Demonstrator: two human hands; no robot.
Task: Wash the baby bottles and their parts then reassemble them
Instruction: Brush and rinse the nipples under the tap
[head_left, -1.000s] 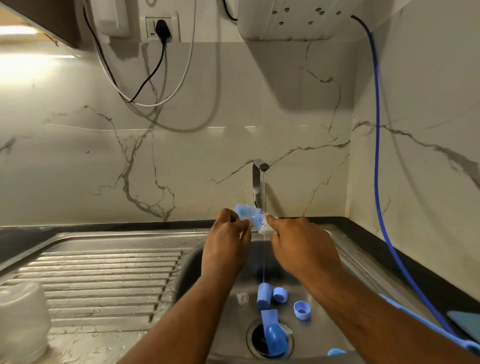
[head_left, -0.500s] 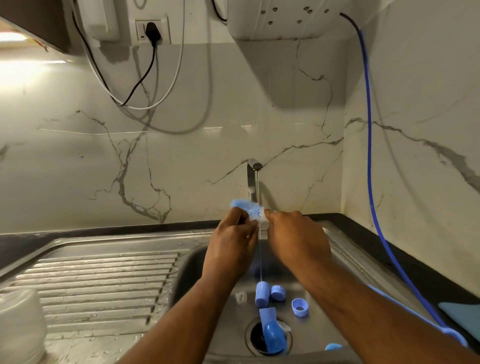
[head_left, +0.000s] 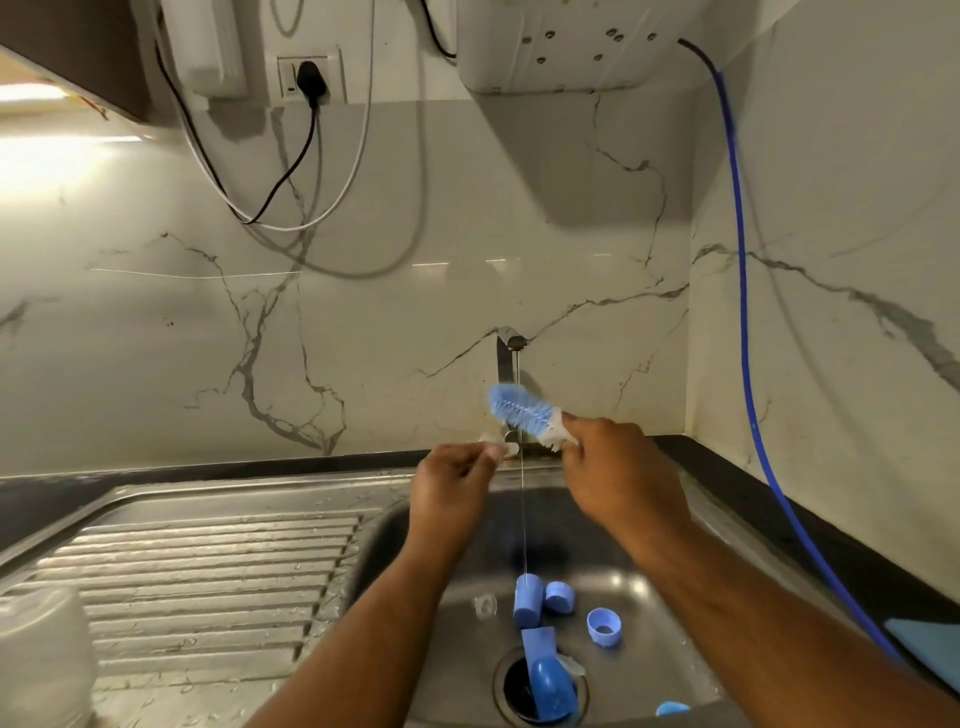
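One view only: the head cam. You wear it, and it looks forward and down over your own forearms, facing the marble back wall nearly square-on. It is wide-angle and close in. Your left hand and right hand sit mid-frame, just below the tap, with your arms entering from the bottom edge. The sink basin fills bottom centre and the drainboard bottom left. The side wall takes the right edge. The white appliance is cropped at the top.
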